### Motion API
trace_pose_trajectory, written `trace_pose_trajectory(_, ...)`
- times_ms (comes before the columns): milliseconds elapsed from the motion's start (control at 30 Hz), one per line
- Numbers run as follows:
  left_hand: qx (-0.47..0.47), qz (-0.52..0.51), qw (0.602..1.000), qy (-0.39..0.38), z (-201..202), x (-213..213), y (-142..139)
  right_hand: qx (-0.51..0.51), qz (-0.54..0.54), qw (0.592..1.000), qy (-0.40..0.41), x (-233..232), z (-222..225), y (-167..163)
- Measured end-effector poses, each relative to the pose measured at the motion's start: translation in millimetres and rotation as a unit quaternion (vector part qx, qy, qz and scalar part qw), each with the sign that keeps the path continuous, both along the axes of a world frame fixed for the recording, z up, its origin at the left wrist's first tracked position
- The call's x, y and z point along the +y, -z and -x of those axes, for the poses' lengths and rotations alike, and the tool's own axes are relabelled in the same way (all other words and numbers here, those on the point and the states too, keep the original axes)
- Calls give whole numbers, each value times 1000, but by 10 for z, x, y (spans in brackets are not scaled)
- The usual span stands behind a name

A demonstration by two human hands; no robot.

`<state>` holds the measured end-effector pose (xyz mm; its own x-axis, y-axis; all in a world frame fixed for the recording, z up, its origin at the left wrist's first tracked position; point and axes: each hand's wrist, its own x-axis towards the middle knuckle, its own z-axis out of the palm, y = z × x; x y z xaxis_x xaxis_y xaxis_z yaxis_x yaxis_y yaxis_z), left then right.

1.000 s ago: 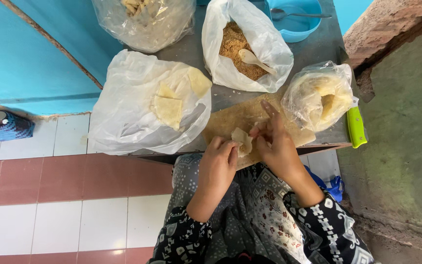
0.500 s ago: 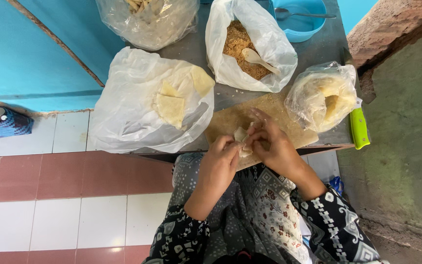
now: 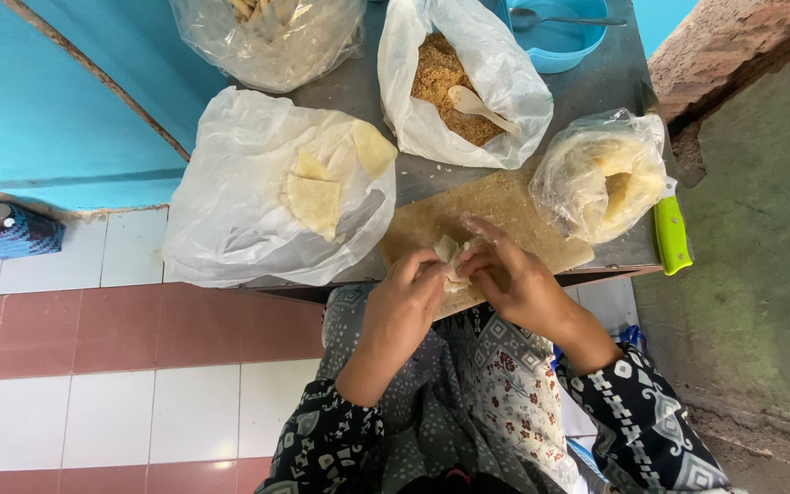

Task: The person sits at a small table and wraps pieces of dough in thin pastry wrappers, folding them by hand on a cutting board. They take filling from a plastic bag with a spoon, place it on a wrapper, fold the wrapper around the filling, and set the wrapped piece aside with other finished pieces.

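Note:
A pale folded dough wrapper [image 3: 451, 259] is pinched between both hands over a wooden cutting board [image 3: 505, 212] at the table's near edge. My left hand [image 3: 401, 306] grips its left side and my right hand [image 3: 510, 279] holds its right side, fingers curled around it. Behind the board stands an open white bag of brown crumbly filling [image 3: 443, 80] with a pale spoon [image 3: 477, 106] in it. At the left lies a white bag with flat square wrappers [image 3: 314, 201].
A clear bag of pale pieces [image 3: 607, 178] sits at the right, beside a green-handled knife [image 3: 672, 233]. A blue bowl with a spoon [image 3: 555, 32] and another clear bag [image 3: 272, 37] stand at the back. Tiled floor lies at the left, a rough wall at the right.
My right hand's fingers have curled in from pointing out over the board to closing on the wrapper. Both hands have stayed at the board's near edge.

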<state>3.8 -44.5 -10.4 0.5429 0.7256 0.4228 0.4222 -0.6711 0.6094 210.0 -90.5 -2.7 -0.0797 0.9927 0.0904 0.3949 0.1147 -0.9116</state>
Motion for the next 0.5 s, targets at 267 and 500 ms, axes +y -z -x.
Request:
trace_pose_trajectory(267, 58, -70, 996, 26, 67, 35, 56, -349, -207, 911, -74, -100, -54, -161)
trace_pose_trajectory(500, 52, -105, 992, 41, 124, 11, 25, -264, -272, 925, 29, -81, -1, 79)
